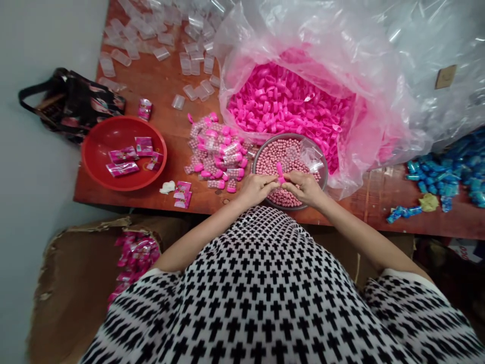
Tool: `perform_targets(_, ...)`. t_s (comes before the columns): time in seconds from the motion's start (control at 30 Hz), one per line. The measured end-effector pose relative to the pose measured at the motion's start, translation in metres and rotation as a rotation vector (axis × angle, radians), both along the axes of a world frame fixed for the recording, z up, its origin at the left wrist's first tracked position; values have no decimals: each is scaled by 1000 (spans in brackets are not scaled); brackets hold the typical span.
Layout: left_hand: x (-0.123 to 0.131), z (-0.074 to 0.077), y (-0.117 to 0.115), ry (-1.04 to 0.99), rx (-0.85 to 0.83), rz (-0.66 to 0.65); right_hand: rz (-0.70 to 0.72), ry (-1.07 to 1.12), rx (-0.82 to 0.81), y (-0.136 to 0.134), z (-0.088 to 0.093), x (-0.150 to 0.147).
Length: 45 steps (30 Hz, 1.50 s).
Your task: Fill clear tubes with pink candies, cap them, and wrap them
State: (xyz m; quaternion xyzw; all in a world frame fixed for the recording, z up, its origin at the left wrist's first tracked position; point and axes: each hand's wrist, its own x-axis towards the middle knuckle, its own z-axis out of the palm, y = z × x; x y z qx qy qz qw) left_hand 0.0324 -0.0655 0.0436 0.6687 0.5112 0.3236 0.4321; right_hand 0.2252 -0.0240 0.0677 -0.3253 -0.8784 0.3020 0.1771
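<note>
Over a grey bowl (256,161) of small pink balls (273,155), my left hand (258,188) and my right hand (304,187) meet with fingertips pinched together. Between them is a bright pink plastic ring cap (280,173), one narrow end pointing away from me. Whether a transparent container is attached to it is hidden by my fingers. Several transparent plastic pieces (312,157) lie on the balls at the bowl's right side. Left of the bowl is a pile of pink-capped containers filled with balls (223,149). Behind it, an open plastic bag (238,76) holds many pink ring caps (284,101).
A red bowl (94,156) with pink sachets (123,154) stands left, beside a dark floral bag (89,98). Loose transparent containers (161,53) cover the table's (159,86) back left. Blue wrapped pieces (435,172) lie right. Below the left edge is a cardboard box (71,288) with pink packets (138,253).
</note>
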Motion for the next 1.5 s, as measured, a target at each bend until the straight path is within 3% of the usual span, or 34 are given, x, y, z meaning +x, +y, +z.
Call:
perform_targets(0.13,-2,0,0,3,-20,50,-37,-62,30,3,3,-3)
perform_targets(0.33,-4,-2,-4,60,44,-1,25,-135,90,-4,0,0)
perform_targets(0.57,-3,0,-2,30,54,-50,-36,-47,83,-13,-4,5)
perform_targets(0.77,7,-7,3,-171,-150,74,-89,-54,32,1,-6,-1)
perform_targets(0.93,13,-15,2,-517,-464,204,-128,63,-224,3,-11,-2)
perform_targets(1.07,12,-15,1,-616,-518,248,-216,163,-366,-1,-17,-2)
perform_targets(1.17,13,-12,1,-621,-540,256,-235,156,-310,0,-20,-4)
perform_targets(1.3,20,-11,-2,-654,-532,313,-261,61,-89,-7,-22,-9)
perform_targets(1.4,22,-13,-2,-641,-459,413,-329,26,43,-29,-22,-18)
perform_targets(1.5,23,-18,0,-670,-461,464,-393,67,75,-55,-23,-28)
